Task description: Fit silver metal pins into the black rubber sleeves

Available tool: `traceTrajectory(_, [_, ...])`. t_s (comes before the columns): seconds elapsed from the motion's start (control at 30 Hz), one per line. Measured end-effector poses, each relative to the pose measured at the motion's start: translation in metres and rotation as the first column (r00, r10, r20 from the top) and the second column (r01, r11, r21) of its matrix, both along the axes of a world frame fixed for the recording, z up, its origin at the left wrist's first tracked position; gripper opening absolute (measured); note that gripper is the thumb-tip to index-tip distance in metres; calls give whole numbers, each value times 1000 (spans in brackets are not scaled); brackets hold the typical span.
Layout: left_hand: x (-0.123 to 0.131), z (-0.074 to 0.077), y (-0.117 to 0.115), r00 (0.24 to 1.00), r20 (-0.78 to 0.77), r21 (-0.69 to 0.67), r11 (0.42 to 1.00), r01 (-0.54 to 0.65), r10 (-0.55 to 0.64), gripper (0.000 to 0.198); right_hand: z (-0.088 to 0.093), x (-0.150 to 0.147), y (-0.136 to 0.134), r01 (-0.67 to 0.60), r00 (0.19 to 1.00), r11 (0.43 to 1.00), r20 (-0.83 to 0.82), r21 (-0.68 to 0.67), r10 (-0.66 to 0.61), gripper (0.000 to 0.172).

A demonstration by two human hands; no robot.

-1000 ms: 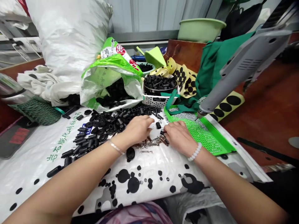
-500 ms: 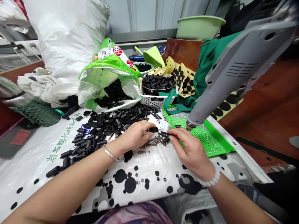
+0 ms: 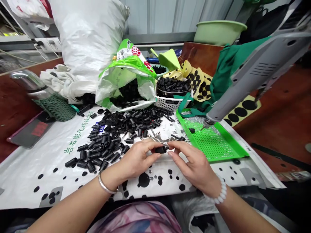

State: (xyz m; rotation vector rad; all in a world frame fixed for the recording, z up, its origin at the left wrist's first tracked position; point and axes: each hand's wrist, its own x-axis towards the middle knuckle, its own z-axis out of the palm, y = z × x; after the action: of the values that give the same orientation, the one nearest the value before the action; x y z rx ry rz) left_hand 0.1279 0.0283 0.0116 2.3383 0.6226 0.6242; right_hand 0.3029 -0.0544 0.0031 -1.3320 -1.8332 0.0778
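Between the thumb and fingers of my left hand [image 3: 139,157] is a black plastic sleeve [image 3: 160,149], lying roughly level. My right hand [image 3: 194,161] is at the sleeve's right end, thumb and fingertips pinched together; whatever small piece they hold there is too hidden to name. Just beyond my fingers lie small metal clips [image 3: 157,136] and a few black ridged pieces [image 3: 177,137]. A large heap of black plastic sleeves and caps [image 3: 104,142] spreads over the white sheet [image 3: 80,187] to the left of my hands.
A grey electric screwdriver [image 3: 233,87] slants down over a green perforated tray [image 3: 218,145] with small silvery parts. Behind stand a white basket [image 3: 170,103] of black parts and an open plastic bag [image 3: 104,94]. On the left are a metal flask [image 3: 46,94] and a phone [image 3: 34,129].
My right hand has left the small parts on the table and come to the sleeve's end. My left hand has drawn the sleeve nearer to me. The view has shifted slightly.
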Motion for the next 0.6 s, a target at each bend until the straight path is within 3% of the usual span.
traceTrajectory(0.13, [-7,-3,-8,1000,30,-79,997,-5,8,27,0,-2,-4,-36,998,998,51,41,34,19])
traceTrajectory(0.37, [-12,-4,-12,998,53,-100,995,-12,18,27,-4,-7,-7,-57,990,996,129,70,48,19])
traceTrajectory(0.47, [-13,-2,-12,995,90,-199,980,-16,35,25,-5,-8,-9,-80,986,988,153,132,59,22])
traceTrajectory(0.53, [-14,0,-13,992,119,-365,931,10,36,24,-5,-8,-11,-100,981,975,184,198,63,26])
traceTrajectory(0.6, [-16,0,-14,990,139,-551,832,60,21,24,-6,-9,-12,-123,976,963,205,240,74,29])
